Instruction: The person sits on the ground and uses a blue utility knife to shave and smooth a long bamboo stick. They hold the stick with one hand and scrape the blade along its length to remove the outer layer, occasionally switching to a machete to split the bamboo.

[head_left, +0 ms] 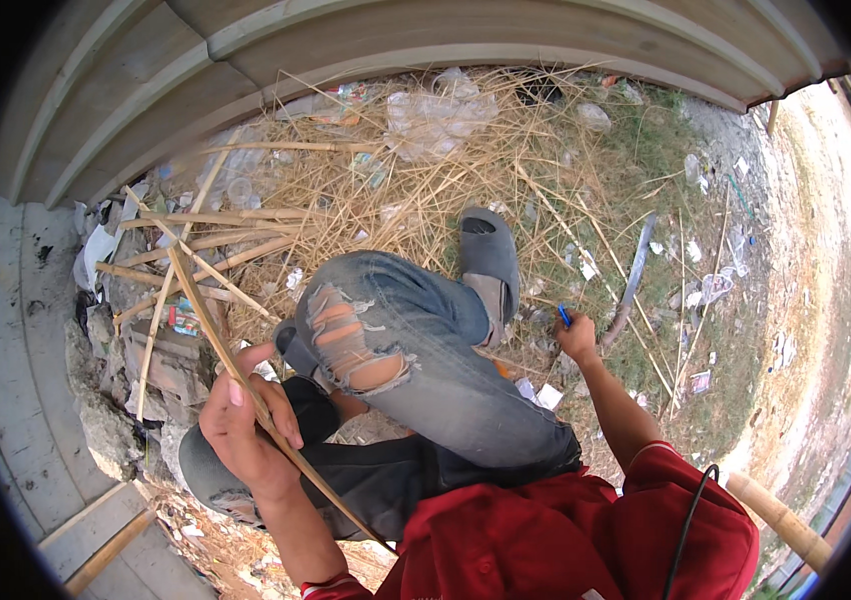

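Bamboo strip [246, 385]: a thin, pale, straight-edged sliver running diagonally from the lower centre of the frame up to the left centre, where it meets other strips. Left hand [246, 425], lower left, is curled round it, fingers wrapped over the strip and thumb up. Right hand [578, 338], right of centre, is closed on a small blue object [565, 316]; what that object is cannot be told. Between the hands lie crossed legs in ripped, frayed blue jeans [416, 350], above a red shirt [586, 530] at the lower edge. A grey sandal [491, 255], smooth and rounded, sits at centre. Just beyond the right hand, a long curved blade [636, 270] rests on the ground, handle nearest the hand. Loose strips [206, 240] fan out at left centre over rough broken rubble [136, 390]. Farther up, dry straw [466, 170] and crumpled clear plastic [436, 115] cover the ground. A ribbed grey wall [246, 60] curves along the upper edge; bare sandy ground [826, 250] opens at right.
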{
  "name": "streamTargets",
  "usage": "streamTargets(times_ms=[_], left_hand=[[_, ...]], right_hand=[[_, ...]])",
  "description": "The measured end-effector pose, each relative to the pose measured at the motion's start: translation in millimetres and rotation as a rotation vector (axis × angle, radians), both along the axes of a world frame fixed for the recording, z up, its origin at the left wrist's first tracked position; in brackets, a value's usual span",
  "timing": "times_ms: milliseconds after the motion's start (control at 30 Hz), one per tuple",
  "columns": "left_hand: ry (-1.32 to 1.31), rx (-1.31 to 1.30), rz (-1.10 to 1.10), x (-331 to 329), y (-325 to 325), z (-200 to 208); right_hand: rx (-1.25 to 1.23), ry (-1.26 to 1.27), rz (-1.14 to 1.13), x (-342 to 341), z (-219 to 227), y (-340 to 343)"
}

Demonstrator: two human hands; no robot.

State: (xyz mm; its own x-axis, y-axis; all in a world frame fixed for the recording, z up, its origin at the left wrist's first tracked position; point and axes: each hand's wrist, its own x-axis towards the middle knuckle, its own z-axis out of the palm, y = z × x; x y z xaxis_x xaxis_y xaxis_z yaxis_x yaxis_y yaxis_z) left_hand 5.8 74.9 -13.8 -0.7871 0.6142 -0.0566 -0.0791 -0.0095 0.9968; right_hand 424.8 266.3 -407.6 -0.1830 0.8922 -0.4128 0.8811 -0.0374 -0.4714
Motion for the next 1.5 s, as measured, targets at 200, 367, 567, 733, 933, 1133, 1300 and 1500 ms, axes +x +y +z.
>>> streamTargets(times_ms=[200,367,567,733,933,1133,1300,1500], left_hand=[[0.023,0.009,-0.003,-1.7,-3.5,-2.3],[0.022,0.006,-0.006,-1.7,-0.7,-1.4],[0.035,0.016,-0.004,-3.4,-5.2,-1.7],[0.0,0.04,0.003,-3.7,-7.7,-3.9],[0.013,0.038,-0.02,-3.1,-3.9,-0.6],[0.024,0.029,-0.023,-2.7,-3.6,-1.1],[0.031,0.014,-0.012,-2.4,-4.1,-1.3],[0.036,0.019,0.001,-1.7,-3.8,-1.8]], right_hand=[[0.103,-0.044,0.233,-55.9,25.7,-12.6],[0.048,-0.171,0.247,-68.6,-0.8,-13.8],[0.199,-0.026,0.119,-66.3,-1.2,-10.4],[0.189,0.334,-0.271,-46.3,-3.0,-1.9],[-0.235,0.623,-0.601,-43.9,9.0,7.4],[-0.425,0.739,-0.724,-57.2,21.5,12.6],[-0.623,0.861,-0.78,-58.1,21.9,12.1],[-0.644,0.907,-0.751,-65.5,26.6,9.6]])
